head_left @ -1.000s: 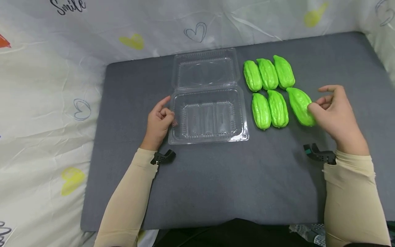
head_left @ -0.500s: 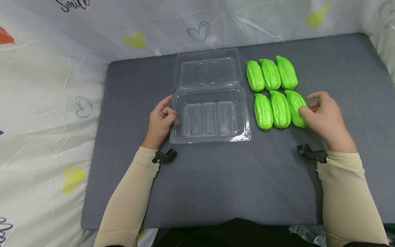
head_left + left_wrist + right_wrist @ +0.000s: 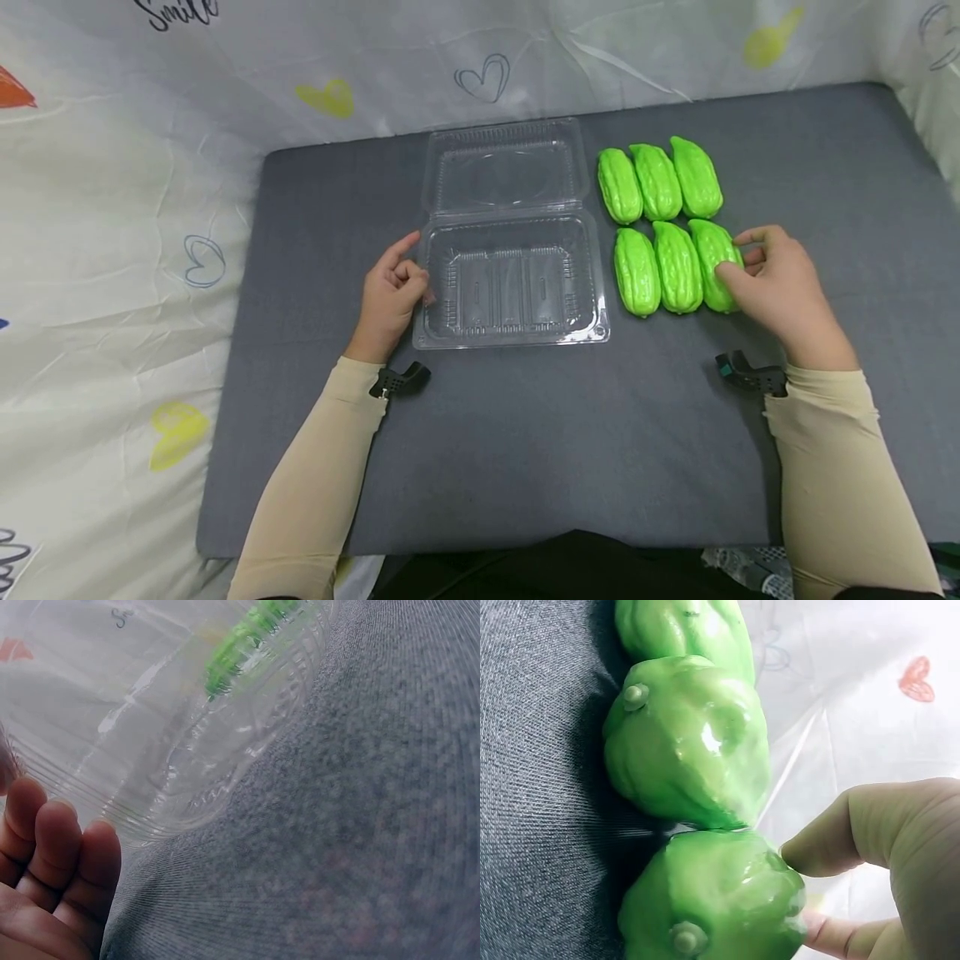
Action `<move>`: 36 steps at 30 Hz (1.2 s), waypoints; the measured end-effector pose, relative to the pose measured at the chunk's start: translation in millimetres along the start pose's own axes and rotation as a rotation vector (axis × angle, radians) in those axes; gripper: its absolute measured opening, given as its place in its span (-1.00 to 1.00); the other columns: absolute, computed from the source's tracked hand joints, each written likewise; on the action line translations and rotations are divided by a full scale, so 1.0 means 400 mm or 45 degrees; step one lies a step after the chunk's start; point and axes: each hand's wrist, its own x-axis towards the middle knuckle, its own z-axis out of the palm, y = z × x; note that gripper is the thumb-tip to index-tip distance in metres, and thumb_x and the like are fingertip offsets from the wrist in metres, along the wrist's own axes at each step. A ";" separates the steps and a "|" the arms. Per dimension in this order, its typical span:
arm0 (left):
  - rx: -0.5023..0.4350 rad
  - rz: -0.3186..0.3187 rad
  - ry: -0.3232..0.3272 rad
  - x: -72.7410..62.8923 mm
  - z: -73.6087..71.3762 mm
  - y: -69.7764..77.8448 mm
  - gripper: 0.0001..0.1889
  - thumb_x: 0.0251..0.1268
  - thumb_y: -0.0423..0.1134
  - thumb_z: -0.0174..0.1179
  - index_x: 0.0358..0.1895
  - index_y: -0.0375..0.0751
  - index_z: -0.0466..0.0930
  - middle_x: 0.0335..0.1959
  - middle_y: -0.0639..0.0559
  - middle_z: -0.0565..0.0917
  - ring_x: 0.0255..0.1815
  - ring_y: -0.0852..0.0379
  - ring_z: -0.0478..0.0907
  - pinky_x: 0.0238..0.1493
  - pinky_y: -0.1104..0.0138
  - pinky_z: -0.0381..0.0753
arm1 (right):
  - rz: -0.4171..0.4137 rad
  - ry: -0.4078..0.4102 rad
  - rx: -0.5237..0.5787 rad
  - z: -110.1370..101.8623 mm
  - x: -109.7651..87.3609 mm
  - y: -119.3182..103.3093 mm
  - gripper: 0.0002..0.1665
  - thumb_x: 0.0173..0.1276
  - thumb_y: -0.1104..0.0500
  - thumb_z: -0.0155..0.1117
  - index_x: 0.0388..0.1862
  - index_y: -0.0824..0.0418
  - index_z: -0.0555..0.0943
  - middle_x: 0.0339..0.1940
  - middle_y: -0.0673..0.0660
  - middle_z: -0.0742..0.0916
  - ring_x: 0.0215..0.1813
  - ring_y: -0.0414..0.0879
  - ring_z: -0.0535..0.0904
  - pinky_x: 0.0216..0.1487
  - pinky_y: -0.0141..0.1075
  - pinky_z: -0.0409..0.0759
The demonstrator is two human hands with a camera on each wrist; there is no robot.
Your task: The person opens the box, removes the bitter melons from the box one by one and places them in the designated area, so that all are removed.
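In the head view a clear plastic clamshell box (image 3: pixel 512 279) lies with its lid folded back. My left hand (image 3: pixel 388 302) is at its left rim, the thumb and bent fingers pinching the edge. Several bright green, ribbed bitter melons form two rows to its right. My right hand (image 3: pixel 780 287) holds the front row's rightmost bitter melon (image 3: pixel 714 262) by its right side, thumb on top. That melon lies against the middle bitter melon (image 3: pixel 677 268). The right wrist view shows my thumb (image 3: pixel 825 844) and a finger on the held melon, with its stalk nub (image 3: pixel 688 939) showing.
The back row of bitter melons (image 3: pixel 657 182) lies just behind the front one. All sit on a grey cloth-covered table (image 3: pixel 585 450). A white printed curtain (image 3: pixel 405 67) hangs behind the table and along its left side.
My right hand has brought the rightmost front melon left, from apart and slanted to lined up against its neighbour. The left hand stays at the box's rim.
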 end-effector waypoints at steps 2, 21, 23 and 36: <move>0.001 -0.003 -0.002 -0.001 0.001 0.000 -0.30 0.34 -0.52 0.08 0.59 -0.27 0.30 -0.54 0.11 0.55 -0.56 0.19 0.55 -0.36 0.40 0.62 | -0.001 0.003 0.000 -0.002 -0.002 0.000 -0.26 0.46 0.06 0.02 0.49 0.45 0.29 0.16 0.48 0.47 0.08 0.30 0.43 -0.15 0.00 0.42; 0.021 0.025 0.000 -0.001 -0.002 -0.010 -0.34 0.39 -0.51 0.11 0.57 -0.29 0.32 -0.61 0.13 0.49 -0.58 0.22 0.57 -0.39 0.40 0.63 | -0.053 0.007 -0.022 -0.021 -0.004 -0.071 -0.11 0.57 -0.10 0.07 0.67 0.35 0.15 0.50 0.59 0.26 0.45 0.52 0.19 0.24 0.40 0.22; 0.021 0.033 0.005 -0.002 -0.004 -0.008 -0.36 0.41 -0.49 0.10 0.57 -0.31 0.30 -0.63 0.13 0.46 -0.59 0.22 0.56 -0.40 0.39 0.63 | -0.069 0.019 -0.022 -0.020 -0.001 -0.084 -0.12 0.57 -0.09 0.08 0.67 0.35 0.16 0.50 0.58 0.26 0.46 0.51 0.19 0.25 0.39 0.21; -0.085 0.109 0.186 0.012 -0.037 -0.002 -0.45 0.53 -0.38 0.05 0.51 -0.48 0.32 -0.53 0.09 0.48 -0.54 0.18 0.50 -0.38 0.39 0.60 | -0.207 0.004 0.041 -0.001 0.021 -0.167 -0.16 0.53 -0.03 0.15 0.66 0.28 0.22 0.57 0.48 0.24 0.54 0.42 0.17 0.39 0.35 0.18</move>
